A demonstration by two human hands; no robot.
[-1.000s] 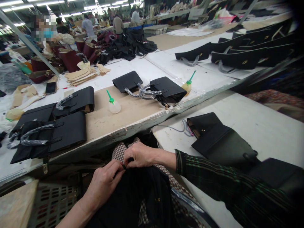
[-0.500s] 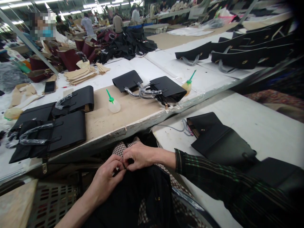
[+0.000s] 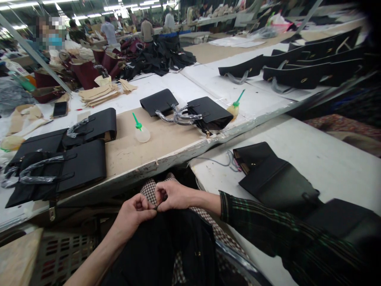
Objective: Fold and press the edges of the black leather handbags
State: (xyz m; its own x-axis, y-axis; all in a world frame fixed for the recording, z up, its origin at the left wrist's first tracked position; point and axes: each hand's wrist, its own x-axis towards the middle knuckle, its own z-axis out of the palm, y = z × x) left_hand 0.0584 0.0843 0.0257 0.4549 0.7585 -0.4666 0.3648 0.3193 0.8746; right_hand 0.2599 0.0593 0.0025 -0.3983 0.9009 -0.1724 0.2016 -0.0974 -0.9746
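A black bag point(image 3: 169, 246) lies on my lap, below the table edge. My left hand point(image 3: 133, 212) is closed in a pinch on the bag's top edge. My right hand point(image 3: 172, 195), coming out of a dark plaid sleeve, is closed on the same edge, and the fingertips of both hands meet there. What sits between the fingertips is too small to make out.
The long work table point(image 3: 154, 153) ahead holds several black handbags point(image 3: 208, 113) with plastic-wrapped handles, two glue bottles point(image 3: 139, 131) with green nozzles, and a phone point(image 3: 60, 108). More black bags point(image 3: 274, 178) lie on the white table at my right. People work at the far tables.
My left hand has curled tighter into a fist at the bag's edge, and both hands have shifted slightly left. The view has tilted a little.
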